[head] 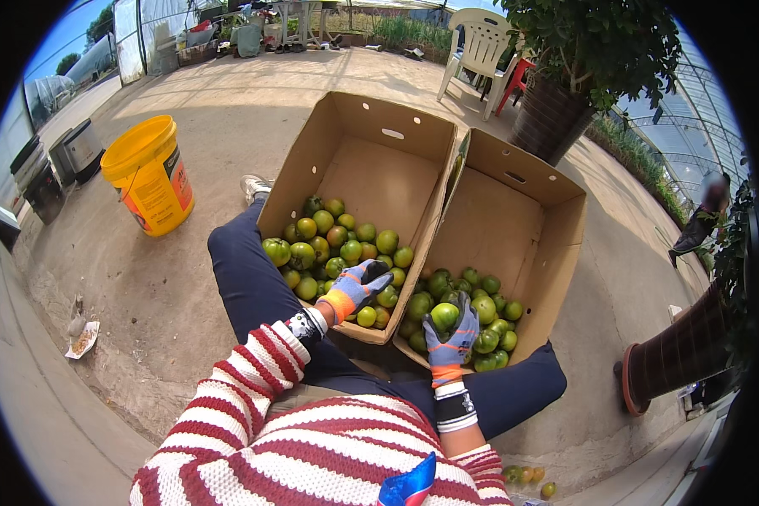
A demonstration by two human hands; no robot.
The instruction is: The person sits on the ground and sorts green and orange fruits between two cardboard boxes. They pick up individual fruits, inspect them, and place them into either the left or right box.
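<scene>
Two cardboard boxes stand side by side between my legs. The left box [386, 164] holds many green tomatoes [322, 221], a few of them reddish, heaped in its near half. Over their right side is my left hand [357, 286], in a blue-grey and orange work glove; whether its fingers hold a tomato is hidden. The right box [493, 202] has mostly green tomatoes [484, 308] at its near end. There my right hand [454, 326], gloved the same way, grips a green tomato [444, 317] between thumb and fingers.
A yellow plastic bucket [148, 177] stands on the floor at the left. Potted plants stand behind the right box [553, 117] and at the far right [677, 345]. Beyond are a plastic chair [481, 41] and a person [702, 221]. Several loose tomatoes [525, 474] lie at lower right.
</scene>
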